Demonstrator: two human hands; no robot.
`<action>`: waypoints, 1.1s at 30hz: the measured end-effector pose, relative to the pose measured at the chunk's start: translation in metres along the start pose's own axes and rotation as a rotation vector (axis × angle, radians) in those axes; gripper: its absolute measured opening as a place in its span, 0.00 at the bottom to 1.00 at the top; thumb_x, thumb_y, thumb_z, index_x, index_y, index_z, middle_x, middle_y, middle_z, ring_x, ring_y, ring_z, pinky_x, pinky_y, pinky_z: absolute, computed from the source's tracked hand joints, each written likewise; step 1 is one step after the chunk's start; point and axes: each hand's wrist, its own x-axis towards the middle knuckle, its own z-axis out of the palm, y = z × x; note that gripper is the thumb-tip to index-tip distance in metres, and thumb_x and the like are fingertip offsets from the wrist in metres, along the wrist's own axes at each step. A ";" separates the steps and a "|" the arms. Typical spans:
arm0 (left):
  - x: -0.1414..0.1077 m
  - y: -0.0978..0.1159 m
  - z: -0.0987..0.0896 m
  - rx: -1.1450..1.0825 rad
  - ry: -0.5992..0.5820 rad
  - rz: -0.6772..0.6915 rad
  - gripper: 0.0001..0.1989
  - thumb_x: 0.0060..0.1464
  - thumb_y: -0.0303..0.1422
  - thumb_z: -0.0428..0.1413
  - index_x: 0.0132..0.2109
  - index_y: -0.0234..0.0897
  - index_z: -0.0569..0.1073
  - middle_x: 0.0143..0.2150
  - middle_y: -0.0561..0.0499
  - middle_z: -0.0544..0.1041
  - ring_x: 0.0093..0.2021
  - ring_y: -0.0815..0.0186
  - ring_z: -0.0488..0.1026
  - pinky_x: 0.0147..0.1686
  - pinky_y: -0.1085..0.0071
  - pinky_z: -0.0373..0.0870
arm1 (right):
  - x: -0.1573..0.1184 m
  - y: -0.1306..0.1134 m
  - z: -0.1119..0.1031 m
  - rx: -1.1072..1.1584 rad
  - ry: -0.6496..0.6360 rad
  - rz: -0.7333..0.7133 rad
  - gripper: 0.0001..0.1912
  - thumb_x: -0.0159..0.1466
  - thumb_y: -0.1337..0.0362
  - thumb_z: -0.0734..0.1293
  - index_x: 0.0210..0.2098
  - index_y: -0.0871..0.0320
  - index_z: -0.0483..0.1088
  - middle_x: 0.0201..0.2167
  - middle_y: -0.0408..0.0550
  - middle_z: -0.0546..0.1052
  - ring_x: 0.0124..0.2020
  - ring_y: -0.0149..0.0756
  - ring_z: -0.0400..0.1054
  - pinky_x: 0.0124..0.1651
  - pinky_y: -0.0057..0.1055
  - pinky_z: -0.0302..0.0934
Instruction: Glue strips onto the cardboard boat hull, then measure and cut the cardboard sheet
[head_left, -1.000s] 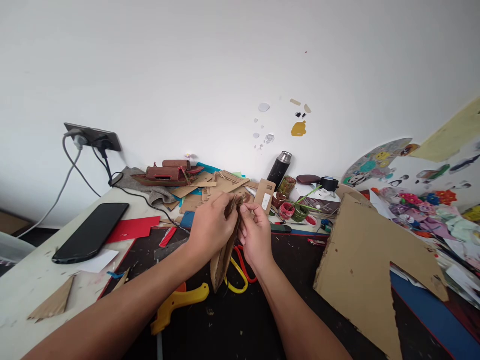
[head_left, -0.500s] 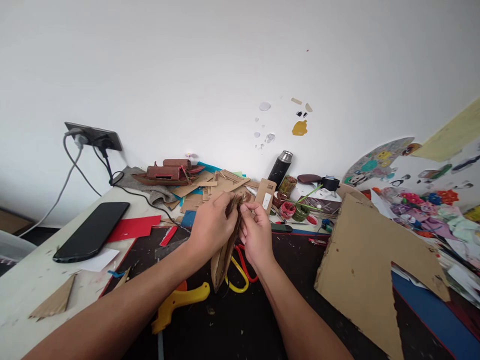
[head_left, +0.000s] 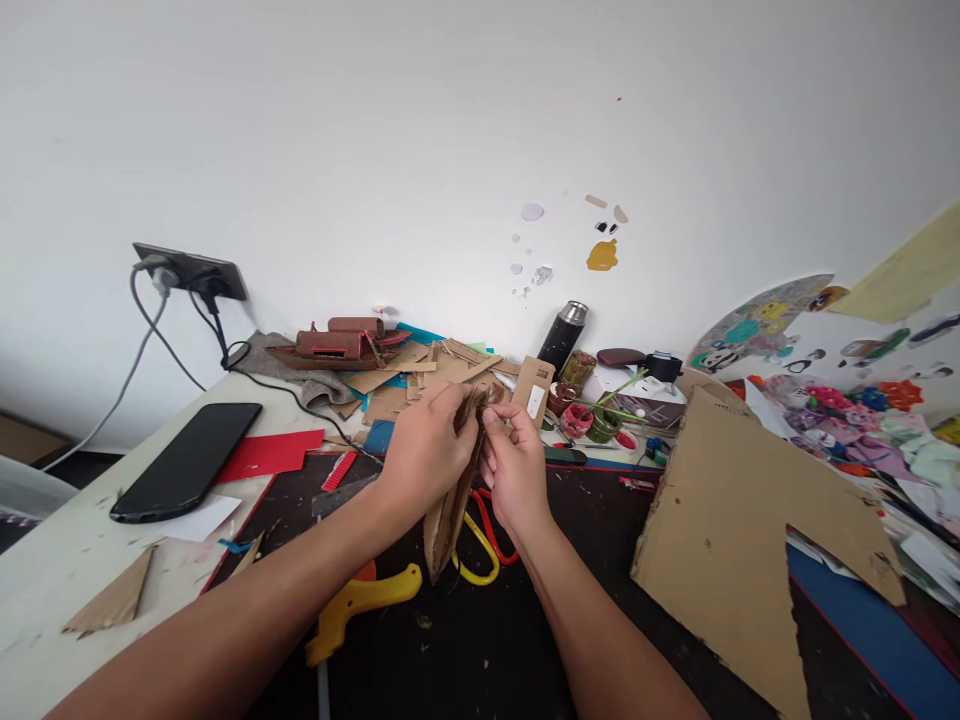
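A long, narrow folded cardboard piece point(head_left: 444, 525) hangs upright between my hands above the dark mat. My left hand point(head_left: 435, 445) is closed around its upper part from the left side. At the top right end my right hand point(head_left: 514, 460) pinches the cardboard's edge between thumb and forefinger. The exact spot under the fingertips is partly hidden. Behind and below the cardboard lie scissors with red and yellow handles point(head_left: 487, 570), their blades out of sight. A yellow glue gun point(head_left: 367, 597) rests on the mat below my left wrist.
A big cut cardboard sheet point(head_left: 720, 530) leans at the right. Cardboard scraps point(head_left: 442, 365), a brown model boat point(head_left: 330, 345), a black thermos point(head_left: 562, 340) and open paint jars point(head_left: 576, 420) line the wall. A black phone point(head_left: 187, 460) and red paper point(head_left: 274, 452) lie at left.
The view has shifted very slightly. Both hands keep the same hold on the cardboard, with hardly any visible movement.
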 end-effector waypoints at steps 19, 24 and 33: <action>0.000 -0.001 0.001 0.013 -0.018 -0.003 0.05 0.66 0.27 0.56 0.43 0.38 0.77 0.39 0.47 0.82 0.40 0.56 0.79 0.37 0.65 0.68 | 0.001 0.002 -0.002 0.000 -0.007 -0.001 0.24 0.59 0.44 0.80 0.35 0.53 0.70 0.12 0.26 0.59 0.12 0.22 0.46 0.12 0.17 0.41; 0.000 -0.001 0.001 0.012 -0.023 -0.009 0.05 0.65 0.27 0.56 0.43 0.38 0.77 0.40 0.47 0.82 0.41 0.56 0.79 0.37 0.65 0.68 | 0.001 0.002 -0.002 0.001 -0.001 -0.003 0.24 0.58 0.44 0.81 0.35 0.54 0.70 0.12 0.26 0.59 0.12 0.22 0.46 0.12 0.17 0.41; 0.001 0.000 0.001 0.019 -0.030 -0.011 0.05 0.65 0.26 0.56 0.41 0.38 0.76 0.39 0.47 0.81 0.40 0.56 0.78 0.36 0.65 0.67 | 0.001 0.001 -0.001 -0.007 0.002 0.006 0.25 0.58 0.43 0.81 0.34 0.53 0.69 0.12 0.26 0.58 0.12 0.22 0.45 0.12 0.17 0.40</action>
